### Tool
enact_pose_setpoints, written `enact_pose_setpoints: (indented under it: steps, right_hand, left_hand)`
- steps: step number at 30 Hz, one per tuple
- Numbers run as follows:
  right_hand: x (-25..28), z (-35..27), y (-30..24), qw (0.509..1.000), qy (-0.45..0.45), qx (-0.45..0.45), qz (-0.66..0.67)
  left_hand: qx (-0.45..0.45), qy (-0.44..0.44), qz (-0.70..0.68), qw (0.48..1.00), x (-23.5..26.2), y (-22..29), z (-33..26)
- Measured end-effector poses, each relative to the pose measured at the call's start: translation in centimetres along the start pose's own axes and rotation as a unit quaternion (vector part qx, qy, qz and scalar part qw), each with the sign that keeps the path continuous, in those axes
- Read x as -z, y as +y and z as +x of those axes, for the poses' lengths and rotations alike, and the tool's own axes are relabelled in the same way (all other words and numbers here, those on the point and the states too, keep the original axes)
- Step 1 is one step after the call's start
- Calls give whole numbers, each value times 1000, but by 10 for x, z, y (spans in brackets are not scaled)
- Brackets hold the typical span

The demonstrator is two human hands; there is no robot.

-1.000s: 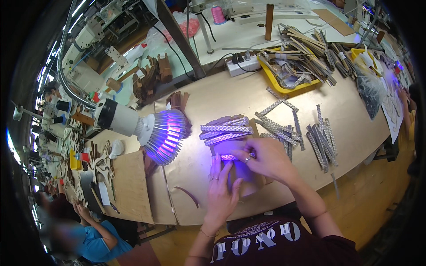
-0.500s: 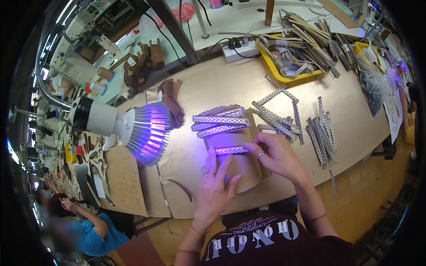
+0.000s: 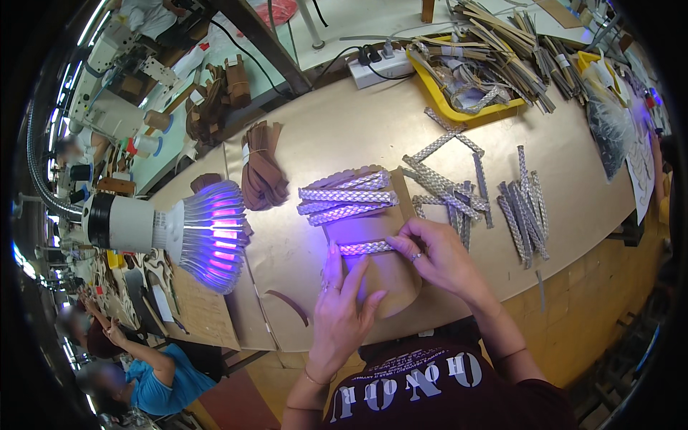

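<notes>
A short silver-white braided strap (image 3: 364,248) lies crosswise on a tan card template (image 3: 390,287). My right hand (image 3: 443,259) pinches its right end between thumb and fingers. At the left end, the fingertips of my left hand (image 3: 342,309) rest on or right beside the strap, with the fingers stretched and apart. Several more braided straps (image 3: 347,196) are piled across the upper part of the template. Violet light falls on the strap and my left fingers.
A finned lamp (image 3: 211,236) stands left of the template. Brown strips (image 3: 261,165) lie in a bundle behind it. To the right are loose braided pieces (image 3: 527,215). A yellow tray (image 3: 466,115) and a power strip (image 3: 380,68) sit at the back. A person (image 3: 168,376) works at far left.
The view has shifted a little, and the lamp appears farther left and lower. Both hands keep nearly the same places at the strap's ends.
</notes>
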State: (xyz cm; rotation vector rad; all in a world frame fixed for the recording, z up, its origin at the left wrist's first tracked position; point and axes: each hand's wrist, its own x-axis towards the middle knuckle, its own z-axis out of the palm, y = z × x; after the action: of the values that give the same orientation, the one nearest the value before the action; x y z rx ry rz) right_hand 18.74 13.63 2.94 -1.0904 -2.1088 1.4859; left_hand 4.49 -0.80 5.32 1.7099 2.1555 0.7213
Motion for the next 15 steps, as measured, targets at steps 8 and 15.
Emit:
enact_pose_setpoints:
  steps: [8, 15]
  right_hand:
    - [-16, -5, 5, 998, 58, -1, -9]
    - [-17, -3, 5, 993, 83, 59, -52]
  left_hand:
    - [22, -7, -14, 1000, -2, 3, -3]
    - [3, 25, -67, 997, -11, -8, -9]
